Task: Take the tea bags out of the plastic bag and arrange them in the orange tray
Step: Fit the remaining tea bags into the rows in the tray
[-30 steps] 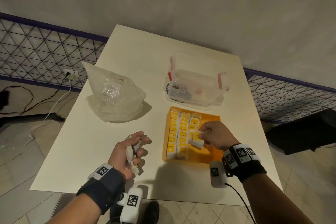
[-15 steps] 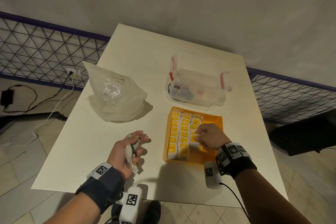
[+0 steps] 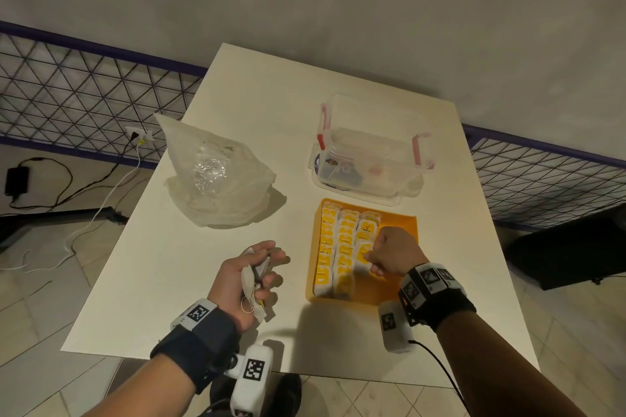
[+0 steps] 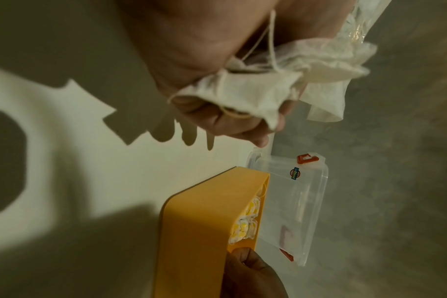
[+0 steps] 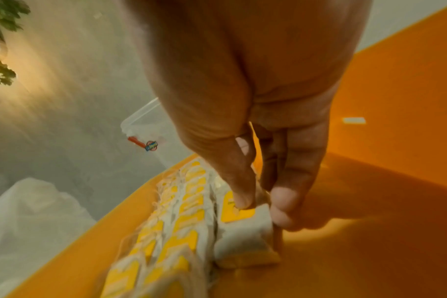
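- Right hand point(image 3: 393, 252) low inside the orange tray point(image 3: 404, 223), thumb and fingers point(image 5: 242, 198) pinching one tea bag point(image 5: 245, 233) by its yellow tag, probably to seat it as the next piece of the third row.
- Beside those fingers, toward the left hand: rows of tea bags point(image 3: 338, 254) packed edge to edge, yellow tags up; bare orange floor on the other side for more.
- Left hand point(image 3: 245, 276) curled around a spare bunch of tea bags point(image 4: 245, 94), soft crinkled paper with loose strings, likely held close as a supply.
- Plastic bag point(image 3: 220, 179) slumped on the bench point(image 3: 237, 85) beyond the left fingers, thin and translucent.
- Clear lidded box point(image 3: 369, 152) past the tray, rigid, red clips.
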Motion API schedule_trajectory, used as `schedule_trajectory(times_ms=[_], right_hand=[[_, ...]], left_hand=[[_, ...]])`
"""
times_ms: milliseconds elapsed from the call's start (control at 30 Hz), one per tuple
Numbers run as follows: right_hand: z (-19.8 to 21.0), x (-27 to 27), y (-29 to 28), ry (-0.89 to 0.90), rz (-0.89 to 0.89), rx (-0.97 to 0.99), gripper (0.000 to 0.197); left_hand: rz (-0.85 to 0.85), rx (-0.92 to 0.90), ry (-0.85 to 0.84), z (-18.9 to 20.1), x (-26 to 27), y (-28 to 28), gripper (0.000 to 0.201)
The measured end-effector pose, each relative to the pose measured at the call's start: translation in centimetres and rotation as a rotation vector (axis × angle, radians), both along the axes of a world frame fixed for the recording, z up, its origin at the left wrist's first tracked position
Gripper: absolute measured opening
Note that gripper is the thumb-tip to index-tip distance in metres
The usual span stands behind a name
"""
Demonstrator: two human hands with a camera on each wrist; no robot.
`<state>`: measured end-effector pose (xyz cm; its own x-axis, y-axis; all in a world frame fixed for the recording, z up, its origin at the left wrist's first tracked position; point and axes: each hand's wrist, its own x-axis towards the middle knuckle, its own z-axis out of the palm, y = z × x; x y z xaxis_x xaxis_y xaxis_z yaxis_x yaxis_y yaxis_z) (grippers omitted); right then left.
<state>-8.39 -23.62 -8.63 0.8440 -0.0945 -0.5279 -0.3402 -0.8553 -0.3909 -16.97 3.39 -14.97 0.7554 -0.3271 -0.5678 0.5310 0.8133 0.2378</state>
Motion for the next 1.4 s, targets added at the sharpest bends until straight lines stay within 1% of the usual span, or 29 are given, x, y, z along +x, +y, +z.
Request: schedule_trajectory(times_ms=[167, 300, 400, 500, 533, 600, 633, 700, 733, 800, 833, 867, 933, 1000, 1133, 1233, 1300, 1367, 1400], right_hand=[[-0.2, -0.4, 0.3, -0.031, 0.013, -0.021, 0.015], [0.8, -0.5, 0.1, -0.044, 0.009, -0.014, 0.013], [2.2, -0.4, 0.0, -0.139, -0.008, -0.066, 0.014], [4.2, -0.7, 1.5, -0.294, 0.012, -0.012, 0.010], [4.7, -1.1, 2.5, -0.309, 0.052, 0.048, 0.012], [5.4, -2.6, 5.4, -0.251, 0.175, 0.191, 0.016], [5.4, -3.5, 6.9, -0.218, 0.266, 0.242, 0.021], [4.5, -5.4, 9.4, -0.258, 0.481, 0.310, 0.031], [4.0, -6.0, 10.5, -0.264, 0.536, 0.324, 0.031], [3.0, -6.9, 12.0, -0.149, 0.532, 0.362, 0.028], [2.6, -7.2, 12.5, -0.152, 0.517, 0.379, 0.029], [2.0, -7.4, 13.1, -0.211, 0.506, 0.384, 0.029], [1.1, -7.5, 13.5, -0.293, 0.463, 0.394, 0.022], [1.0, -7.3, 13.8, -0.285, 0.420, 0.404, 0.017], [1.4, -6.2, 13.5, -0.177, 0.275, 0.458, 0.021], [2.5, -5.3, 12.8, -0.109, 0.247, 0.458, 0.017], [3.2, -4.8, 12.4, -0.097, 0.241, 0.459, 0.014], [3.7, -4.4, 12.0, -0.085, 0.231, 0.458, 0.011], [3.8, -4.3, 12.0, -0.077, 0.225, 0.463, 0.009]], left_hand=[[0.007, -0.010, 0.007, 0.3, -0.1, -0.1, 0.022], [-0.001, -0.034, 0.000, 0.3, -0.1, 0.2, 0.023], [-0.001, -0.050, -0.007, 0.3, -0.1, 0.3, 0.020], [0.014, -0.066, 0.006, 0.6, -0.1, 0.3, 0.019], [0.027, -0.068, 0.018, 0.7, 0.0, 0.2, 0.019], [0.065, -0.066, 0.050, 1.4, 0.1, 0.0, 0.020], [0.093, -0.054, 0.067, 1.7, 0.2, -0.2, 0.020], [0.171, -0.011, 0.092, 2.3, 0.5, -0.6, 0.021], [0.209, 0.008, 0.093, 2.6, 0.6, -0.7, 0.023], [0.262, 0.019, 0.107, 3.0, 0.8, -0.8, 0.025], [0.279, 0.013, 0.112, 3.1, 0.8, -0.9, 0.023], [0.296, 0.004, 0.113, 3.1, 0.8, -0.9, 0.022], [0.322, -0.005, 0.113, 3.2, 0.7, -0.8, 0.022], [0.327, -0.003, 0.103, 2.9, 0.5, -0.6, 0.025], [0.226, 0.020, 0.111, 2.5, 0.2, 0.3, 0.041], [0.179, 0.021, 0.125, 1.8, -0.1, 0.9, 0.045], [0.145, 0.048, 0.105, 1.8, -0.3, 1.0, 0.037], [0.068, 0.075, 0.070, 2.1, -0.5, 0.8, 0.025], [0.021, 0.086, 0.053, 2.4, -0.6, 0.7, 0.022]])
